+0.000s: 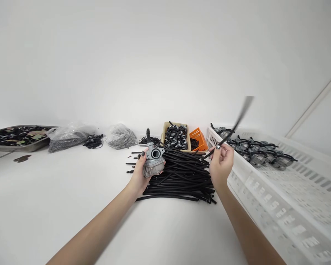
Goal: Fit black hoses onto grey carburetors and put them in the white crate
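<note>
— What's in your left hand [140, 173]?
— My grip is closed around a carburetor [153, 162], held just above the near edge of the hose pile [182, 176] on the desk [44, 206].
— And the right hand [221, 163]?
— It pinches one hose [231, 129], lifted right of the pile, far end blurred.
— Beyond the pile?
— A tan bin [176, 136], an orange basket [199, 139]; a white crate [278, 191] lies to the right.
</note>
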`<act>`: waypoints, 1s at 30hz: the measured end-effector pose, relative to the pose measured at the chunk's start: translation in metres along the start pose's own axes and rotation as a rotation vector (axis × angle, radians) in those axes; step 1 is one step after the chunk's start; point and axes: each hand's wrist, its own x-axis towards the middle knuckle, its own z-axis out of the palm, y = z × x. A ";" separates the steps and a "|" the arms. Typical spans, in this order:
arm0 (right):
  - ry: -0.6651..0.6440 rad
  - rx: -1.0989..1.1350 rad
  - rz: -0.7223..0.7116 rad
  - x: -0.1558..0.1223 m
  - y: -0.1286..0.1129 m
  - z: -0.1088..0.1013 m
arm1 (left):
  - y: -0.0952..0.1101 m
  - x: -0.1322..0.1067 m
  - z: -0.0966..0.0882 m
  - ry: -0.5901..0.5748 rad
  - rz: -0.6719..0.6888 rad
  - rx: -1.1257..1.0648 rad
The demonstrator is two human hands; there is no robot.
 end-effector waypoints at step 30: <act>-0.788 0.474 0.501 -0.065 -0.014 0.031 | -0.020 -0.010 -0.004 0.171 0.442 0.367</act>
